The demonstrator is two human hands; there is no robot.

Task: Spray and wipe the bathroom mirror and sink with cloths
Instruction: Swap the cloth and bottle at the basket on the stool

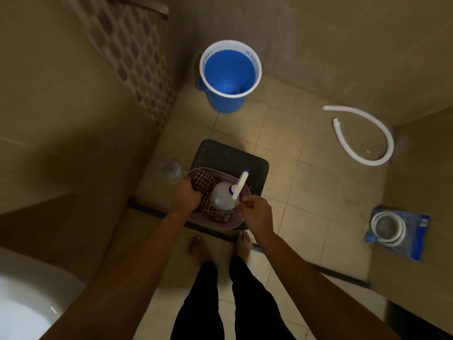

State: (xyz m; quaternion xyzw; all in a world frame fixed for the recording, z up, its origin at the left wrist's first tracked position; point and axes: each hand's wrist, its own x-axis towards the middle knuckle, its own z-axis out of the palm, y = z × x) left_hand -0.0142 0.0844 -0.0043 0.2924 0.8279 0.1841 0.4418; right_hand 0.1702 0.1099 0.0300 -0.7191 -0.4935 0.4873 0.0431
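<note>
Head view: I'm at the pick-up step, nothing sprayed yet. My left hand (187, 192) reaches down into the basin (220, 225) on the stool (257, 165), fingers curled closed on the checked cloths (204, 181). My right hand (255, 212) is beside the spray bottle (221, 195), fingers pinched near its trigger; contact unclear. Next, I judge: lift both, turn to the mirror.

left hand (186, 193) fingers curled, gripping; right hand (255, 212) fingers pinched

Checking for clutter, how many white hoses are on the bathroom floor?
2: a loose curved hose on the tiles at right, and a coiled hose in a blue packet nearer the right wall.
</note>
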